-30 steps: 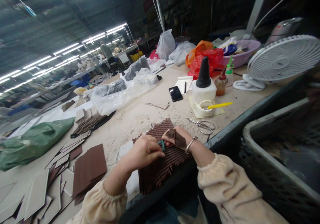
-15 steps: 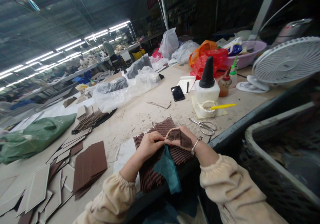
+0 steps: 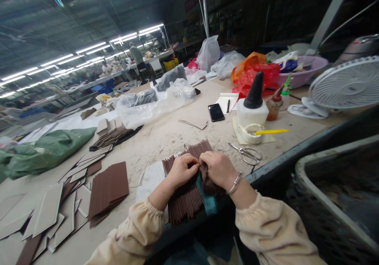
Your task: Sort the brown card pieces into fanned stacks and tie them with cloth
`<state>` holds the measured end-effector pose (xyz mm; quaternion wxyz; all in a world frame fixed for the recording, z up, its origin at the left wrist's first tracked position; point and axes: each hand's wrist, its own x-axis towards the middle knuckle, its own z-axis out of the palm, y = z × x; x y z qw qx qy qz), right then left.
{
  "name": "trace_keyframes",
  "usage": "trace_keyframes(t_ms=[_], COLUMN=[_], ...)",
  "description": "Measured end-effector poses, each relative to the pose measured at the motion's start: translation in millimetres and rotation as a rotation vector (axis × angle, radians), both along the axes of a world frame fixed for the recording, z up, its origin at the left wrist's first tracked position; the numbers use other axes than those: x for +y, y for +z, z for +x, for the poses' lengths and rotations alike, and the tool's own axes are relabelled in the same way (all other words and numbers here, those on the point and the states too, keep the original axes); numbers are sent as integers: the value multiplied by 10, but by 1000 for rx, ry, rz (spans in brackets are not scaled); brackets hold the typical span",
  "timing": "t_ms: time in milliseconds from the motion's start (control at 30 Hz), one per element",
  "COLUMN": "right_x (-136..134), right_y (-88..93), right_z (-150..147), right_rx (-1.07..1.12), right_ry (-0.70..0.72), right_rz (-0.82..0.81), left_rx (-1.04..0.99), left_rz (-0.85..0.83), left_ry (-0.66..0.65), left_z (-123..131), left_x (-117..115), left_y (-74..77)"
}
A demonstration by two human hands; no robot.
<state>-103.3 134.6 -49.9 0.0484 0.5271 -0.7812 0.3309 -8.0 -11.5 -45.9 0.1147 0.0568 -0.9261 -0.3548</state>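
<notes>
My left hand (image 3: 184,171) is closed in a pinch, its fingertips almost meeting those of the other hand. What lies between them is hidden. My right hand (image 3: 219,169), a metal bangle at its wrist, is closed on a crumpled dark brown cloth (image 3: 209,185) that hangs below the fingers. From under the brown cloth a teal cloth (image 3: 210,205) drapes down. Both hands are just above a row of thin dark brown strips (image 3: 184,202), laid side by side at the table edge, partly on a white sheet (image 3: 151,180).
Scissors (image 3: 246,154) lie right of my hands, near a white glue bottle (image 3: 252,113) with a yellow stick (image 3: 271,131). Brown panels (image 3: 108,190) are stacked at left. Beyond are a phone (image 3: 216,112) and a fan (image 3: 348,85). A plastic crate (image 3: 308,154) stands right.
My right hand has turned over, from brown cloth lying across its palm to its back showing and the cloth bunched beneath. The teal cloth is more covered. The view has shifted slightly.
</notes>
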Motion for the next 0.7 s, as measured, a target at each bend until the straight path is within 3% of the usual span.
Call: trace_keyframes(t_ms=[233,333,433,533,700], right_x=[-40,-47,-31,-9,1], right_y=[-97,-149,-169,-154,-110], right_z=[-2,-27,-44,-48,-48], right_rx=[216,127,8,-45,-106], right_ry=[-32,-9,4,13,-13], right_rz=[-130,-192,-215,-195,-174], left_rx=[-13,-15,-38,-66,-78], left_rz=[204,306,364,339,133], left_ry=[60,94,41,17,45], left_z=[-8,-19,-34,-45,-76], left_x=[1,-13,-50,-92,-106], left_y=[4,-18,-29,5,92])
